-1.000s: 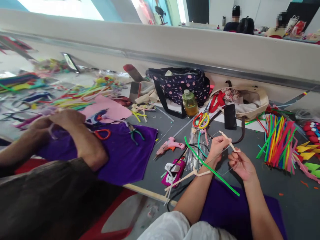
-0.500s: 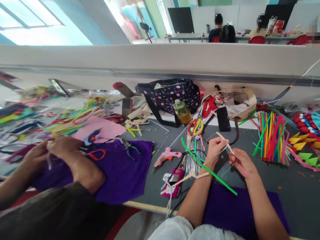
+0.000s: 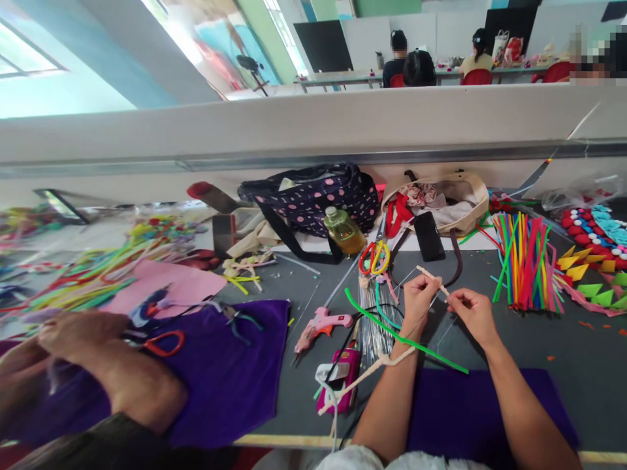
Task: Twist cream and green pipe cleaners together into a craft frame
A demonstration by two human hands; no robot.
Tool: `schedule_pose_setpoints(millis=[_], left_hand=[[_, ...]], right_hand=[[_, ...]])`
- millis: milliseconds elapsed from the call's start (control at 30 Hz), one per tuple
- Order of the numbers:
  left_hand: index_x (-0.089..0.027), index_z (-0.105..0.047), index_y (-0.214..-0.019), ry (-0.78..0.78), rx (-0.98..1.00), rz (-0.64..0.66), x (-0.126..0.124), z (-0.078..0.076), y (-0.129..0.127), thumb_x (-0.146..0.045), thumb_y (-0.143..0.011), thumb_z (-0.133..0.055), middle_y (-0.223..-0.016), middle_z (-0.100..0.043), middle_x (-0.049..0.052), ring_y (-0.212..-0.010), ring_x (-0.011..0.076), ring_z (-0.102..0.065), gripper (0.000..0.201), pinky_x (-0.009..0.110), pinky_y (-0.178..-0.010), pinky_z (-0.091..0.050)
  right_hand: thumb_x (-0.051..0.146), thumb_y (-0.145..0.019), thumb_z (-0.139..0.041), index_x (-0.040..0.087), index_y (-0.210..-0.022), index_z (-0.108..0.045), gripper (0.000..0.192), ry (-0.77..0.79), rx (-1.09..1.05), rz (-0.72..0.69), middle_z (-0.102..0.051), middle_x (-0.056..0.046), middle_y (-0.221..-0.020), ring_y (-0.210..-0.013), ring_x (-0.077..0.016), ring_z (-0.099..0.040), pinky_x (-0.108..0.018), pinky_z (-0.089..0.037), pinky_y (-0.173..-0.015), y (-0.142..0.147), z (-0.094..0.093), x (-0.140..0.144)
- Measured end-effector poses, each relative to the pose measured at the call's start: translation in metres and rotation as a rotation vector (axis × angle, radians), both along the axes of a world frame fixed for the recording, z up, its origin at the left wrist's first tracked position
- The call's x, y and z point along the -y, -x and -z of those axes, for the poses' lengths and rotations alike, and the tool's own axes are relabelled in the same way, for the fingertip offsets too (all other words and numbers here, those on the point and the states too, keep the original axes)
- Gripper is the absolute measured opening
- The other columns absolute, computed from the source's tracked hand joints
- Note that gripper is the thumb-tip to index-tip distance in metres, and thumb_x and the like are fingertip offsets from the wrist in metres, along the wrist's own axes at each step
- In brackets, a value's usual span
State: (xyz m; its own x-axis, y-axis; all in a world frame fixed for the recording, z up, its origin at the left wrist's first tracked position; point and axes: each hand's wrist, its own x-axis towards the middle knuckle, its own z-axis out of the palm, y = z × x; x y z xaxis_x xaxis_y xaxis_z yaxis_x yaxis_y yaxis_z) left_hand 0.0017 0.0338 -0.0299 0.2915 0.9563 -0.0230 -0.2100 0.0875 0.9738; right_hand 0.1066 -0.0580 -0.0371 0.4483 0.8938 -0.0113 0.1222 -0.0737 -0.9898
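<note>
Left hand: the left hand point(image 3: 418, 297) is closed narrow, fingertips pinching the cream pipe cleaner point(image 3: 431, 279) near its upper end; a second cream length trails over the wrist toward the table edge.
Right hand: the right hand point(image 3: 469, 312) is pinched on the same pipe cleaner just beside the left, thumb and forefinger nearly touching the other hand's.
Change: a second ago the hands were a little apart with the cream tip standing above them; now they sit close together, so the twisting looks to be working along a short stretch, not finished.
Nearby: a green pipe cleaner point(image 3: 392, 329) runs under the left forearm; a pink glue gun point(image 3: 321, 323) lies left of it, yellow-handled scissors point(image 3: 373, 256) beyond.
Surface: grey table point(image 3: 539, 339), purple cloth point(image 3: 465, 408) under the forearms, a bundle of coloured pipe cleaners point(image 3: 524, 267) well to the right, a dotted bag point(image 3: 313, 196) against the low partition.
Room: a co-worker's hands point(image 3: 68, 336) at left on another purple cloth; people sit at desks beyond the partition.
</note>
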Motion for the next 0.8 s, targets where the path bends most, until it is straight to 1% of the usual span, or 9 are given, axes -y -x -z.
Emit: schedule_pose_setpoints(millis=[100,167,233,300,367,500,567,700,800], left_hand=[[-0.014,-0.052,-0.049,-0.003,-0.019,-0.01,0.0,0.003,0.0,-0.039,-0.066,-0.073,-0.05,-0.044,-0.003,-0.052,0.0069,-0.032,0.037,0.023,-0.053,-0.028],[-0.014,-0.051,-0.048,-0.001,-0.023,-0.022,0.001,0.004,-0.001,-0.04,-0.066,-0.073,-0.049,-0.042,-0.004,-0.051,0.0067,-0.031,0.037,0.023,-0.052,-0.027],[-0.014,-0.051,-0.047,0.001,-0.021,-0.031,0.001,0.004,-0.001,-0.039,-0.065,-0.073,-0.049,-0.041,-0.004,-0.051,0.0064,-0.03,0.038,0.023,-0.052,-0.026],[-0.014,-0.052,-0.047,0.014,-0.01,-0.03,-0.001,0.004,0.0,-0.039,-0.064,-0.074,-0.049,-0.042,-0.004,-0.051,0.0063,-0.031,0.037,0.023,-0.052,-0.026],[-0.014,-0.052,-0.048,0.06,0.027,-0.024,-0.003,0.005,0.001,-0.039,-0.063,-0.074,-0.049,-0.042,-0.004,-0.05,0.0059,-0.031,0.037,0.022,-0.051,-0.026],[-0.014,-0.048,-0.049,0.187,0.163,-0.021,-0.007,0.009,0.003,-0.04,-0.061,-0.077,-0.048,-0.039,-0.006,-0.048,0.0045,-0.03,0.041,0.021,-0.05,-0.025],[-0.014,-0.047,-0.05,0.211,0.205,-0.022,-0.008,0.011,0.003,-0.04,-0.061,-0.078,-0.05,-0.041,-0.005,-0.049,0.0042,-0.031,0.042,0.02,-0.05,-0.026],[-0.014,-0.049,-0.051,0.202,0.182,-0.012,-0.008,0.013,0.003,-0.043,-0.061,-0.078,-0.051,-0.041,-0.005,-0.049,0.0045,-0.031,0.043,0.021,-0.049,-0.026],[-0.014,-0.051,-0.052,0.186,0.174,-0.012,-0.008,0.013,0.004,-0.044,-0.062,-0.078,-0.051,-0.042,-0.004,-0.05,0.005,-0.031,0.042,0.021,-0.049,-0.026]], right_hand=[[0.038,-0.08,-0.065,0.024,-0.072,-0.068,0.016,-0.085,0.212,0.063,-0.063,-0.002,-0.067,-0.063,-0.016,-0.055,-0.028,-0.042,-0.064,0.003,-0.002,0.002],[0.036,-0.079,-0.067,0.026,-0.068,-0.067,0.015,-0.142,0.288,0.109,-0.06,-0.002,-0.066,-0.064,-0.0166,-0.051,-0.028,-0.041,-0.067,0.006,-0.003,0.003],[0.036,-0.079,-0.067,0.026,-0.066,-0.066,0.016,-0.159,0.309,0.141,-0.058,-0.003,-0.065,-0.067,-0.0174,-0.05,-0.029,-0.041,-0.069,0.009,-0.003,0.003],[0.039,-0.079,-0.067,0.026,-0.068,-0.066,0.017,-0.127,0.257,0.14,-0.059,-0.003,-0.068,-0.069,-0.0175,-0.052,-0.029,-0.042,-0.07,0.01,-0.003,0.001],[0.044,-0.078,-0.068,0.024,-0.071,-0.067,0.022,-0.054,0.078,0.091,-0.062,-0.003,-0.068,-0.066,-0.0162,-0.054,-0.028,-0.044,-0.066,0.008,-0.001,0.0],[0.059,-0.076,-0.064,0.017,-0.071,-0.066,0.042,0.116,-0.535,-0.098,-0.062,-0.002,-0.058,-0.052,-0.0123,-0.056,-0.027,-0.049,-0.056,-0.003,0.002,-0.001],[0.059,-0.077,-0.064,0.014,-0.069,-0.067,0.045,0.158,-0.75,-0.184,-0.062,-0.002,-0.056,-0.049,-0.0112,-0.057,-0.027,-0.052,-0.056,-0.007,0.003,-0.001],[0.052,-0.08,-0.065,0.013,-0.077,-0.07,0.04,0.18,-0.995,-0.318,-0.065,-0.002,-0.061,-0.054,-0.0114,-0.061,-0.026,-0.054,-0.057,-0.004,0.009,-0.001],[0.048,-0.082,-0.065,0.013,-0.086,-0.071,0.036,0.185,-1.144,-0.391,-0.067,-0.002,-0.067,-0.061,-0.011,-0.063,-0.025,-0.055,-0.062,0.0,0.012,-0.002]])
